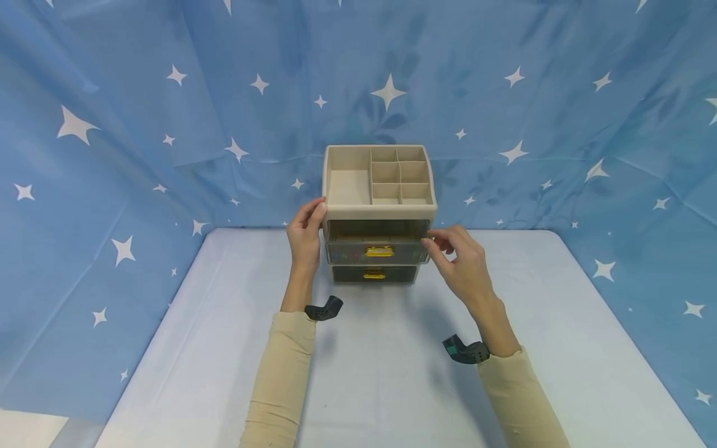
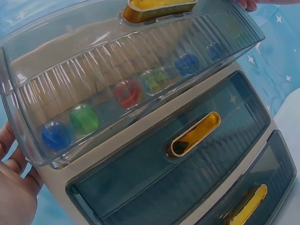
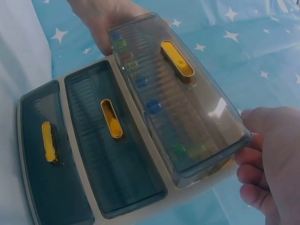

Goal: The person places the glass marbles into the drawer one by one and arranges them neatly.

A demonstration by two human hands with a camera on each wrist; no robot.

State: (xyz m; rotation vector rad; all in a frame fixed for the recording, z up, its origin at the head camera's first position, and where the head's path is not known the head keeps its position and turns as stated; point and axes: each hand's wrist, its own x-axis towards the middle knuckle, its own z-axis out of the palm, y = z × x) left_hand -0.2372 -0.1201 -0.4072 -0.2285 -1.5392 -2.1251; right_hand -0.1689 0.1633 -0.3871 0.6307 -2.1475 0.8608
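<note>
A cream desktop organizer (image 1: pixel 381 212) stands with its top drawer (image 1: pixel 353 252) pulled out; the drawer is clear and has a gold handle (image 2: pixel 159 9). Inside lie several glass marbles, among them a green marble (image 2: pixel 84 119), a red marble (image 2: pixel 127 93) and a blue marble (image 2: pixel 56 135). My left hand (image 1: pixel 306 233) rests against the organizer's left side near its upper front corner, fingers extended along it. At the drawer's right front corner, my right hand (image 1: pixel 462 261) pinches the edge between thumb and bent fingers. The right fingertips are partly hidden in the left wrist view.
Below sit two shut dark drawers, the middle drawer (image 3: pixel 126 164) and the bottom drawer (image 3: pixel 56 187), both with gold handles. The organizer's top has open compartments (image 1: pixel 350 186). A white table (image 1: pixel 370 373) lies underneath, and a blue star-patterned curtain (image 1: pixel 269 124) hangs behind.
</note>
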